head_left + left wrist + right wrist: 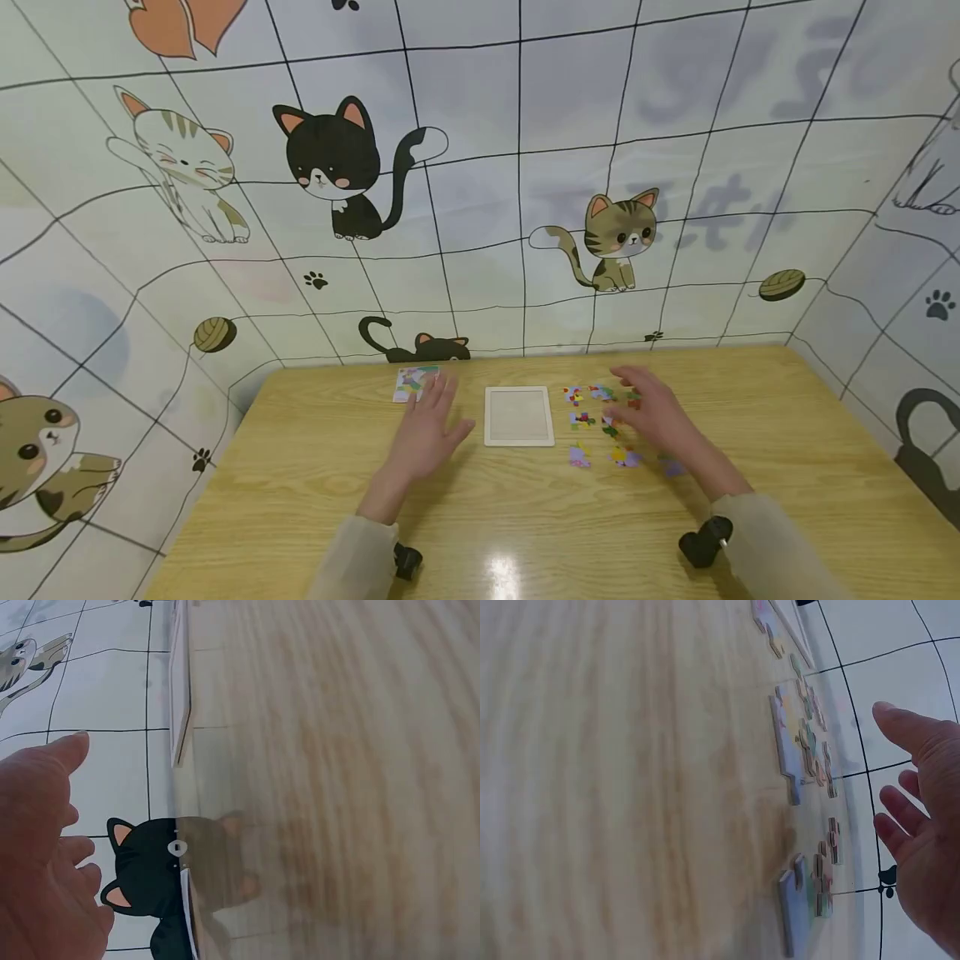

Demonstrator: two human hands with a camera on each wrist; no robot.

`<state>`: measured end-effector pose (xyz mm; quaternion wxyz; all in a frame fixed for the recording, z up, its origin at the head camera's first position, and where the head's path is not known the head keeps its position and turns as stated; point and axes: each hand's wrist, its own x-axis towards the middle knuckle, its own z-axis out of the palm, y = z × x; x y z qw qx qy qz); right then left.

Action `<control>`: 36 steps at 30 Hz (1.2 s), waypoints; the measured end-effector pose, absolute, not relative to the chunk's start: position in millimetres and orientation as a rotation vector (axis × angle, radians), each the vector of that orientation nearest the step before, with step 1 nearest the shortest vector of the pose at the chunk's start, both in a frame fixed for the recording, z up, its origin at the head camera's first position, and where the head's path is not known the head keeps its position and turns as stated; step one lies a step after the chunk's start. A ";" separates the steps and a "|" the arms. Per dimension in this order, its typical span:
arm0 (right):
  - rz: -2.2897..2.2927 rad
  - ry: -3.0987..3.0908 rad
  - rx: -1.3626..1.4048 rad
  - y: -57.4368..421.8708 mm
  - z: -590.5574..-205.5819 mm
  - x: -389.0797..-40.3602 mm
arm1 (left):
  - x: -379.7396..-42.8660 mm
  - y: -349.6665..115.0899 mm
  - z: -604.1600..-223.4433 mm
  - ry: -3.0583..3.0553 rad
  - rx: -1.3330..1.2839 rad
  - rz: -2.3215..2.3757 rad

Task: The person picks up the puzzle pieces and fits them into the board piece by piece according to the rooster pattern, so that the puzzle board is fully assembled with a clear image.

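Note:
My left hand [427, 429] hovers with fingers extended near a small printed picture card [406, 385], partly covering its right side. Between the hands lies a white-rimmed square puzzle frame [519, 445] with a bare inside. Over the right part of the table my right hand [656, 410] is held with fingers apart and slightly bent, nothing between them. Several colourful jigsaw pieces [580, 456] lie flat below and left of it; a purple piece [672, 467] is partly hidden by the wrist. In the right wrist view the pieces [786, 742] stay on the table, apart from the fingers.
The wooden table [480, 517] meets a cat-printed cloth wall [480, 208] at its back edge. More such cloth hangs at both sides. A black wrist camera [706, 542] sits by the right sleeve, another wrist camera [407, 562] by the left.

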<state>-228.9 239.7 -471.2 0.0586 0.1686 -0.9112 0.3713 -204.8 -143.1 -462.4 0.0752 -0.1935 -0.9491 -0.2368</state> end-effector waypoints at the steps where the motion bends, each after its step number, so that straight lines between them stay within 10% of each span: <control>1: 1.146 -2.761 0.512 239.4 -471.0 -231.4 | -204.9 -142.4 -464.0 -2.839 -0.597 -0.739; 36: 1.439 -3.017 0.534 215.0 -484.1 -292.4 | -221.7 -131.7 -493.1 -3.027 -0.755 -1.038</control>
